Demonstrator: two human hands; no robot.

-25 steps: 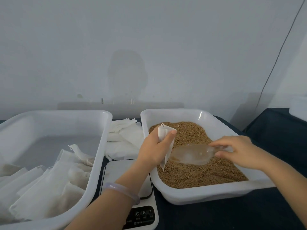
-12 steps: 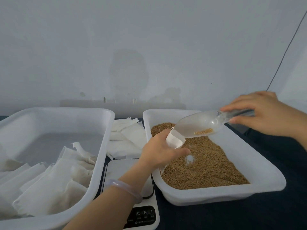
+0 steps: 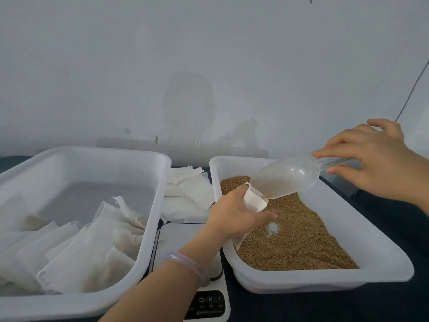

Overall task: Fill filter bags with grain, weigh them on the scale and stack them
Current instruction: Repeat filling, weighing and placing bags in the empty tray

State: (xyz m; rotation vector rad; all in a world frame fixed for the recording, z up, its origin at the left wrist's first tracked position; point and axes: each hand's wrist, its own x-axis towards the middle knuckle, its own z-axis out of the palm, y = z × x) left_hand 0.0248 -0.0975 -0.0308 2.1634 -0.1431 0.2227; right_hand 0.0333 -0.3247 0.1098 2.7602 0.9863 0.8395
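My left hand [image 3: 234, 217] grips a white filter bag [image 3: 254, 201] with its mouth held open, over the right tub [image 3: 325, 278] of brown grain [image 3: 294, 240]. My right hand [image 3: 373, 159] pinches the handle of a clear plastic scoop [image 3: 287, 176], tilted down with its lip at the bag's mouth. Only a few grains remain at the scoop's lip. The left tub [image 3: 148, 217] holds several filled filter bags [image 3: 92, 249]. A white scale [image 3: 185, 242] sits between the tubs, partly hidden by my left forearm.
A pile of empty filter bags [image 3: 190, 189] lies behind the scale, between the tubs. The tubs stand on a dark cloth [image 3: 383, 303] against a pale wall. A thin cable [image 3: 411, 94] runs down the wall at the right.
The scoop left the grain, rose and tipped over the bag. Its grain slid down to the lip and into the bag, which my left hand opened.
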